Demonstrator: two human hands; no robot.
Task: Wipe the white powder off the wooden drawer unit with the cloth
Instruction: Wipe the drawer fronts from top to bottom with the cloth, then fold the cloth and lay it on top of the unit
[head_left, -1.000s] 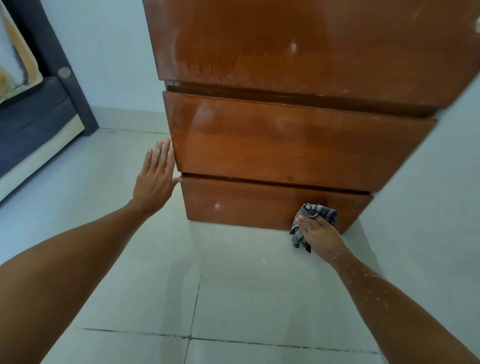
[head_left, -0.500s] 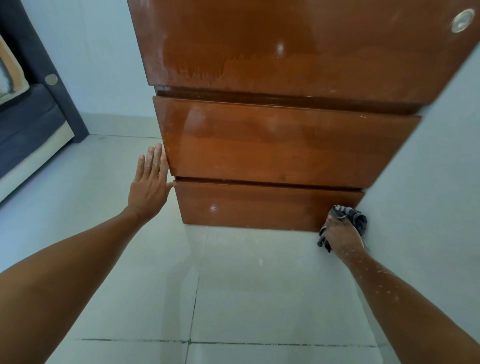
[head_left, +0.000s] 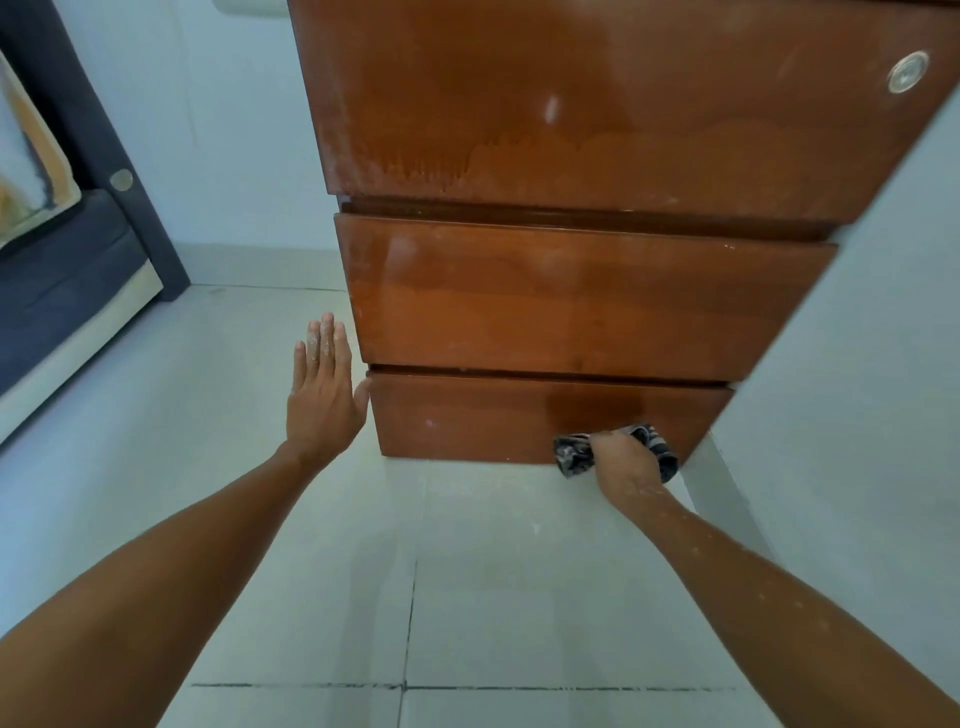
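Note:
The wooden drawer unit (head_left: 571, 301) fills the upper middle, seen from above, with three glossy brown drawer fronts. White powder streaks its top front, mostly along the left edge and lower part, and a few specks dot the bottom drawer. My right hand (head_left: 623, 462) grips a dark patterned cloth (head_left: 571, 454) and presses it against the lower right of the bottom drawer. My left hand (head_left: 322, 395) lies flat, fingers together, against the unit's left side at the bottom drawer, with powder on its fingertips.
A pale wall (head_left: 857, 415) runs close along the unit's right side. The light tiled floor (head_left: 415, 571) spreads below. A dark blue sofa or bed (head_left: 62, 280) with a cushion stands at the far left. A round metal lock (head_left: 907, 73) sits on the top drawer.
My right hand has swept the cloth along the bottom drawer, out to the right corner and back left. The view has shifted slightly. My left hand stays braced on the side.

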